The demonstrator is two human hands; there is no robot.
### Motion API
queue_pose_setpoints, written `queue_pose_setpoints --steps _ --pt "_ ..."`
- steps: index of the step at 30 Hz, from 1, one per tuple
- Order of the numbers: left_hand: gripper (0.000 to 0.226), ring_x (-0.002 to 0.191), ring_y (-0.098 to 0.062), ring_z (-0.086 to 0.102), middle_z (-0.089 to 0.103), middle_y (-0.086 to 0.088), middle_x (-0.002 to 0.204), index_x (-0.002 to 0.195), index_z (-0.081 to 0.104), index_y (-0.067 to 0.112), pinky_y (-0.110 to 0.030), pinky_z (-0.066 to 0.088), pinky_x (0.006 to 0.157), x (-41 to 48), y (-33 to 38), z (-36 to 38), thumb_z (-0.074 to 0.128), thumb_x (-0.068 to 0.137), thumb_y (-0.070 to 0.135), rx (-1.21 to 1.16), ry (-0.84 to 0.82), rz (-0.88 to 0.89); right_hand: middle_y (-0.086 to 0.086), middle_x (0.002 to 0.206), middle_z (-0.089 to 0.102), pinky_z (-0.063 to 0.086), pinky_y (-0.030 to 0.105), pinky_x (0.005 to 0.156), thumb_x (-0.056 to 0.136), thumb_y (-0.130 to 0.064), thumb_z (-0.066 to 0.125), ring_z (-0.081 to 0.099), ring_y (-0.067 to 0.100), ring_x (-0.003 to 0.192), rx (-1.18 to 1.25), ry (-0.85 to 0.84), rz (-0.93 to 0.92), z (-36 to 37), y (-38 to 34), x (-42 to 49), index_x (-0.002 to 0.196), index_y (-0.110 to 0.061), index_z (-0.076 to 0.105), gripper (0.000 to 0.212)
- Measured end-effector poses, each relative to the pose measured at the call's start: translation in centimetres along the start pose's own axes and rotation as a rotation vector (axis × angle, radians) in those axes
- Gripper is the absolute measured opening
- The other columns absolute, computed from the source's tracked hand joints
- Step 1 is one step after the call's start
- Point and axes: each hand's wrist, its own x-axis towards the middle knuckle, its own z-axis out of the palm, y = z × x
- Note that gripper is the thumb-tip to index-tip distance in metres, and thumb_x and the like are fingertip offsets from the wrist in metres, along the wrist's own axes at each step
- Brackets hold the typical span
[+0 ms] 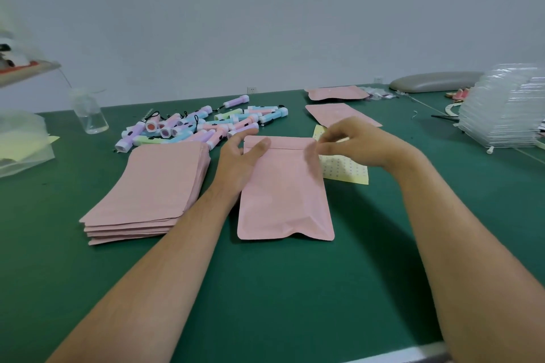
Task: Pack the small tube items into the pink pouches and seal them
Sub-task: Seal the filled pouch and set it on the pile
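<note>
A pink pouch [284, 194] lies flat on the green table in front of me, its top edge away from me. My left hand [240, 153] grips its upper left corner, thumb on top near the seal strip. My right hand [358, 141] is at the pouch's upper right corner, fingers curled and blurred; what they pinch is unclear. A heap of pastel tube items [200, 127] lies behind the pouch to the left. A stack of empty pink pouches [150, 194] sits left of my left arm.
A yellow sticker sheet [345, 169] lies under my right hand. Two more pink pouches [339, 113] lie at the back right. A clear bottle [90, 115] stands back left, and stacked clear plastic trays [504, 109] stand at the right edge.
</note>
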Motion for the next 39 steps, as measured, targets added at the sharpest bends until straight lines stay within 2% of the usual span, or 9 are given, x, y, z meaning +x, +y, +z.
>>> queue_pose_setpoints --steps 6,10,14,19,28,31,34,36,39 --pt "0.039 0.101 -0.003 0.062 0.063 0.01 0.122 0.131 0.068 0.023 -0.013 0.049 0.067 0.1 -0.2 0.1 0.077 0.095 0.032 0.01 0.091 -0.032 -0.004 0.126 0.06 0.038 0.045 0.112 0.098 -0.037 0.069 0.045 0.019 0.131 -0.196 -0.015 -0.058 1.9 -2.3 0.5 0.097 -0.03 0.074 0.009" --pt "0.039 0.1 -0.002 0.063 0.063 0.005 0.125 0.133 0.067 0.02 -0.022 0.052 0.075 0.1 -0.2 0.3 0.076 0.095 0.029 0.016 0.089 -0.017 -0.01 0.144 0.047 0.027 0.027 0.104 0.096 -0.04 0.071 0.036 0.006 0.136 -0.018 -0.009 -0.126 1.9 -2.9 -0.3 0.101 -0.028 0.076 0.013" --pt "0.041 0.112 -0.017 0.066 0.063 0.001 0.131 0.134 0.066 0.02 -0.034 0.058 0.09 0.0 0.0 0.3 0.075 0.096 0.03 0.01 0.075 -0.027 -0.007 0.154 0.042 0.012 0.052 0.125 0.096 -0.037 0.072 0.018 0.016 0.155 -0.158 -0.097 -0.125 3.6 -3.3 0.0 0.101 -0.028 0.077 0.012" --pt "0.041 0.122 -0.021 0.062 0.062 0.0 0.136 0.135 0.065 0.021 -0.045 0.055 0.104 0.0 0.1 0.3 0.075 0.096 0.03 0.0 0.069 -0.041 -0.008 0.154 0.042 -0.01 0.063 0.121 0.097 -0.034 0.071 -0.003 0.018 0.159 -0.221 -0.132 -0.105 5.0 -3.1 0.8 0.101 -0.015 0.076 0.02" --pt "0.042 0.131 -0.019 0.056 0.061 0.006 0.133 0.134 0.065 0.019 -0.044 0.048 0.113 -0.2 -0.3 0.5 0.077 0.095 0.027 -0.052 0.052 -0.001 -0.006 0.137 0.047 -0.011 0.067 0.12 0.08 -0.031 0.084 0.017 0.02 0.152 -0.344 0.038 -0.088 6.6 -3.7 1.1 0.078 -0.043 0.066 0.022" --pt "0.039 0.129 -0.016 0.057 0.061 0.006 0.136 0.132 0.067 0.024 -0.037 0.049 0.109 0.1 -0.4 0.3 0.076 0.095 0.031 -0.025 0.067 -0.003 -0.006 0.126 0.053 0.004 0.064 0.123 0.09 -0.031 0.073 0.038 0.017 0.136 -0.273 0.191 -0.107 6.6 -3.5 1.6 0.097 -0.036 0.071 0.009" --pt "0.033 0.113 -0.001 0.056 0.059 0.011 0.131 0.128 0.068 0.029 -0.011 0.047 0.08 0.3 -0.5 0.2 0.074 0.096 0.034 -0.014 0.081 -0.013 0.003 0.124 0.062 0.044 0.049 0.103 0.104 -0.03 0.045 0.056 0.026 0.116 -0.184 0.32 -0.029 5.6 -2.4 2.1 0.123 -0.021 0.062 0.026" --pt "0.03 0.107 0.005 0.052 0.055 0.022 0.118 0.126 0.068 0.031 -0.008 0.041 0.072 0.3 -0.4 0.2 0.074 0.096 0.034 -0.042 0.089 -0.03 0.008 0.124 0.065 0.045 0.046 0.087 0.106 -0.029 0.034 0.057 0.033 0.102 -0.355 0.358 0.034 4.9 -1.2 2.0 0.132 -0.015 0.051 0.033" --pt "0.031 0.103 0.003 0.054 0.05 0.027 0.111 0.127 0.068 0.031 -0.009 0.044 0.067 0.3 -0.4 0.2 0.074 0.096 0.034 -0.05 0.088 -0.03 0.011 0.135 0.063 0.028 0.063 0.112 0.108 -0.044 0.025 0.056 0.035 0.118 -0.51 0.128 0.22 4.6 0.5 1.8 0.146 -0.021 0.037 0.047"
